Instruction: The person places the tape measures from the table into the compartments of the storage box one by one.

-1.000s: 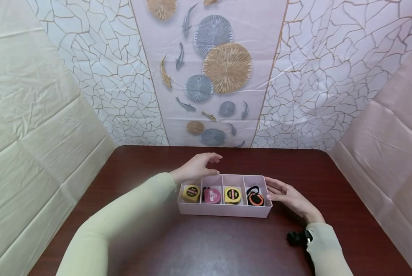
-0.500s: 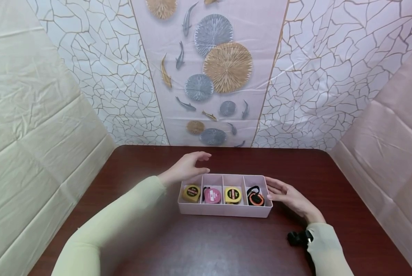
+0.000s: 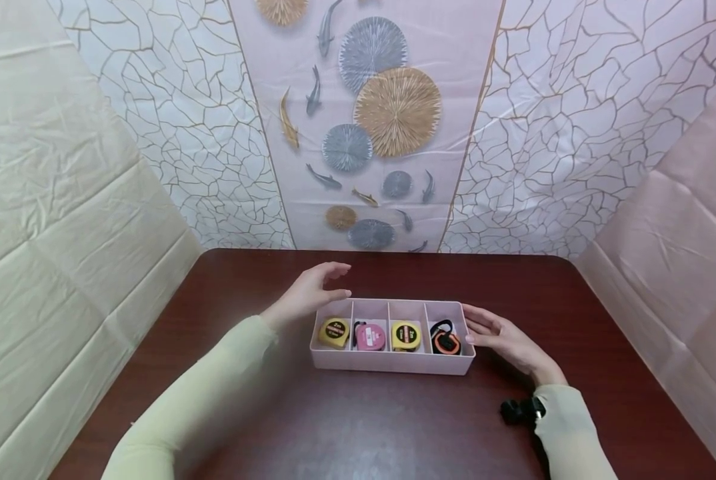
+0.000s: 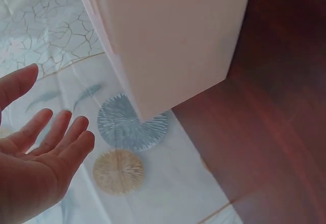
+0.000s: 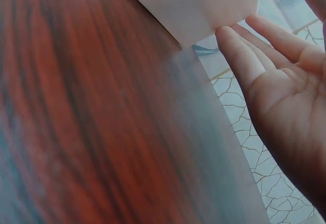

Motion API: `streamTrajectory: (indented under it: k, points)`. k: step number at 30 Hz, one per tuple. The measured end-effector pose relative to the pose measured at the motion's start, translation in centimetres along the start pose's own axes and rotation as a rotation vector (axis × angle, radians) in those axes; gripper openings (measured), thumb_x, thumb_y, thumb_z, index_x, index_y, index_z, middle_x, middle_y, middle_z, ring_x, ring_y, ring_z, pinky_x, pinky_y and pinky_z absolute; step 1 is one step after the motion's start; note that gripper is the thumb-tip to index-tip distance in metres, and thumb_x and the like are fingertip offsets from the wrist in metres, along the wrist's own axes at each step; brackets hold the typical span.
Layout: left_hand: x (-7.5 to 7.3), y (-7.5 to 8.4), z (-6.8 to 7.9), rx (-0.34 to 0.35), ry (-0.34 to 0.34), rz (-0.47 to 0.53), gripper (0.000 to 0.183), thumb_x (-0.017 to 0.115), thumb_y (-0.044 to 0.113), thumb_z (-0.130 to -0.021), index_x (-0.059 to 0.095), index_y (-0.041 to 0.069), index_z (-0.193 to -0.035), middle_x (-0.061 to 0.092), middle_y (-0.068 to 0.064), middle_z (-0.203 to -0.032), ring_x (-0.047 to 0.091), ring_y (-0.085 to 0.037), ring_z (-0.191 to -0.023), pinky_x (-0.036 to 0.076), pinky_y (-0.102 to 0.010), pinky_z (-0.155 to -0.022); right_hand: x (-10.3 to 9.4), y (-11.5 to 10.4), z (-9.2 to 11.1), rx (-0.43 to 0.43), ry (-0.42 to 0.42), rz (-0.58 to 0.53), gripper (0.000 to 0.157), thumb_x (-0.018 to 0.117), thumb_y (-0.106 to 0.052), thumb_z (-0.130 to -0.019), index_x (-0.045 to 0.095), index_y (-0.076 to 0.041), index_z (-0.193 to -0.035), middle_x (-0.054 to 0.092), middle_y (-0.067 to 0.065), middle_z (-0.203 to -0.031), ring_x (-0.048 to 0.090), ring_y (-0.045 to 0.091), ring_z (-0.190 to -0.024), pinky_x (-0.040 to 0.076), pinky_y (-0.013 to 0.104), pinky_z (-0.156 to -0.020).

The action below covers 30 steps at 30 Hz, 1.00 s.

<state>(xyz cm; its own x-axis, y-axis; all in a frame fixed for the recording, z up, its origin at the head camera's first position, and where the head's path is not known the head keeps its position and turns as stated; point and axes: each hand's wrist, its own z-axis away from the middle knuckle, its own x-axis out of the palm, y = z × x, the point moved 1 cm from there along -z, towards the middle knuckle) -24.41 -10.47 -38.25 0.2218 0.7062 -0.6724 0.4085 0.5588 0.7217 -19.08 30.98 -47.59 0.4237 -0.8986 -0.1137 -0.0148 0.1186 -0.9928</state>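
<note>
A pale pink divided box (image 3: 391, 363) stands on the table, one item in each compartment. From left to right it holds a yellow tape measure (image 3: 335, 333), a pink tape measure (image 3: 370, 337), another yellow tape measure (image 3: 407, 336) and an orange-and-black tape measure (image 3: 447, 343) with a black strap. My left hand (image 3: 307, 291) hovers over the box's back left corner, fingers spread and loosely bent, holding nothing. In the left wrist view it is apart from the box wall (image 4: 173, 40). Fingertips of my right hand (image 3: 511, 343) touch the box's right end, fingers fairly straight.
The dark red-brown table (image 3: 358, 427) reaches back to a patterned cloth backdrop (image 3: 370, 187). Cream cloth (image 3: 64, 220) hangs on the left and pinkish cloth (image 3: 676, 220) on the right. A small black device (image 3: 520, 411) sits at the right wrist.
My left hand has drawn back to the left from above the box. The right hand stays at the box's right end, and the box and tape measures keep their places.
</note>
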Motion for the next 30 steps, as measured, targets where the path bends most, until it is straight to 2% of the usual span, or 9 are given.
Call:
streamTrajectory:
  k: [5,13,18,23,27,30]
  points:
    - [0.3,-1.3,0.7,-0.04,0.056,0.057,0.057,0.078,0.019,-0.09,0.055,0.007,-0.142,0.051,-0.015,-0.142,0.054,-0.039,-0.129,0.044,-0.05,-0.108,0.1,0.1,-0.2,-0.014,-0.01,-0.009,0.076,0.067,-0.002,-0.095,0.025,0.0,-0.158,0.021,0.024,-0.163,0.047,-0.003,-0.129,0.043,0.017,-0.101]
    - [0.7,-2.8,1.6,-0.098,0.118,0.106,0.056,0.076,0.021,-0.091,0.055,0.01,-0.142,0.052,-0.013,-0.143,0.054,-0.037,-0.129,0.045,-0.05,-0.106,0.0,0.0,-0.1,-0.024,-0.007,0.003,0.075,0.067,-0.003,-0.095,0.025,0.0,-0.158,0.021,0.024,-0.163,0.046,-0.003,-0.129,0.043,0.017,-0.101]
    - [1.2,-4.0,2.2,-0.141,0.113,0.12,0.056,0.075,0.024,-0.092,0.055,0.01,-0.142,0.054,-0.015,-0.142,0.055,-0.038,-0.128,0.045,-0.051,-0.106,0.0,0.0,-0.1,-0.018,-0.011,0.003,0.076,0.067,-0.003,-0.095,0.025,0.0,-0.158,0.02,0.023,-0.163,0.046,-0.003,-0.13,0.043,0.017,-0.101]
    - [1.8,-4.7,2.9,-0.182,0.098,0.121,0.055,0.074,0.03,-0.093,0.056,0.011,-0.142,0.056,-0.013,-0.142,0.055,-0.033,-0.128,0.044,-0.05,-0.107,-0.1,0.0,-0.2,-0.02,-0.01,-0.003,0.075,0.066,-0.003,-0.096,0.025,0.0,-0.158,0.02,0.023,-0.163,0.046,-0.003,-0.129,0.043,0.017,-0.101]
    - [2.3,-5.2,3.5,-0.256,0.086,0.147,0.053,0.073,0.033,-0.093,0.058,0.016,-0.141,0.057,-0.007,-0.142,0.053,-0.03,-0.13,0.041,-0.052,-0.11,-0.1,0.0,-0.1,-0.017,-0.014,-0.005,0.075,0.066,-0.002,-0.096,0.024,0.0,-0.158,0.02,0.023,-0.163,0.046,-0.004,-0.129,0.043,0.017,-0.101]
    - [2.6,-5.5,3.8,-0.297,0.074,0.131,0.052,0.073,0.037,-0.093,0.06,0.02,-0.139,0.056,-0.004,-0.143,0.051,-0.03,-0.132,0.04,-0.055,-0.11,-0.1,0.0,-0.1,-0.019,-0.018,-0.011,0.075,0.066,-0.002,-0.096,0.024,0.0,-0.158,0.019,0.024,-0.163,0.046,-0.004,-0.13,0.043,0.017,-0.101]
